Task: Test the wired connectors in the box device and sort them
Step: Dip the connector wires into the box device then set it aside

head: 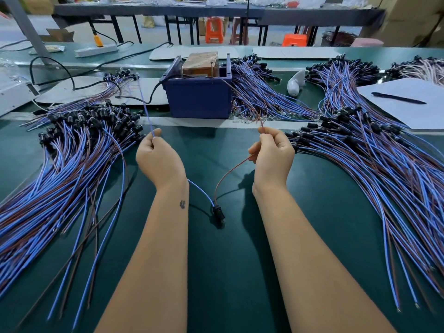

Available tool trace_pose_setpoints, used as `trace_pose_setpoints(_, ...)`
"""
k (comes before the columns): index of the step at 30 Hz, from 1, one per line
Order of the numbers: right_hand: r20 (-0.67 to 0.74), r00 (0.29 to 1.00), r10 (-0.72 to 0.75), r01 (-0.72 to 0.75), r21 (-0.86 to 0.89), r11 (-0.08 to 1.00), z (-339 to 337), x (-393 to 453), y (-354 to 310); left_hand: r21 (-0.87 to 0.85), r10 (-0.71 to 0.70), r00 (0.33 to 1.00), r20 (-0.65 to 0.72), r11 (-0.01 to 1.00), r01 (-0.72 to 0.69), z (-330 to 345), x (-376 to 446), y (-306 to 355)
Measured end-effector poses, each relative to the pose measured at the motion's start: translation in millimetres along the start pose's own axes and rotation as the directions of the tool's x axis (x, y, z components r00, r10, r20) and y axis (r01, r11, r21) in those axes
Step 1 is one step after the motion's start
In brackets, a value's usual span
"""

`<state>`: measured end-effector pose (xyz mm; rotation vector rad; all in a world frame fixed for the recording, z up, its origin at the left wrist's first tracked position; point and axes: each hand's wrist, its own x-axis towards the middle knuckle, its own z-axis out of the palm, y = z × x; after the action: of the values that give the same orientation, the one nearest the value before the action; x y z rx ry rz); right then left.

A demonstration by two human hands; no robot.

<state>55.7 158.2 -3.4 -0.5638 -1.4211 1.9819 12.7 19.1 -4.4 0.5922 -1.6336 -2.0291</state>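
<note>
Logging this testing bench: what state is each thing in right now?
Left hand: pinching the blue wire.
Right hand: pinching the brown wire.
Black connector: lying on the green mat, between the forearms.
Blue box device: open-topped, upright.
Black pen: lying on white paper.
</note>
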Motion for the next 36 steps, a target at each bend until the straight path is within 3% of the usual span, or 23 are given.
trace_pose_setpoints(9,0.101,0.995,-0.017,0.022,-0.050,0.999,0.4,0.5,1.3,0.141,-0.024,0.987,0.158,0.990,0.001,1.8,-4.7,-3.7)
trace_pose_setpoints(16,0.180,0.982,-0.053,0.086,-0.179,0.980,2.2,1.2,5.8,0.150,-0.010,0.981,0.194,0.988,-0.020,2.4,-5.0,-4.2)
trace_pose_setpoints(25,0.159,0.983,-0.087,0.113,-0.167,0.979,4.7,5.0,7.5,0.170,-0.005,0.975,0.221,0.985,-0.033,2.2,-6.5,-3.0)
trace_pose_setpoints(36,0.179,0.979,-0.101,0.151,-0.292,0.944,8.1,9.8,13.0,0.162,-0.009,0.969,0.249,0.986,-0.032,3.3,-6.4,-2.6)
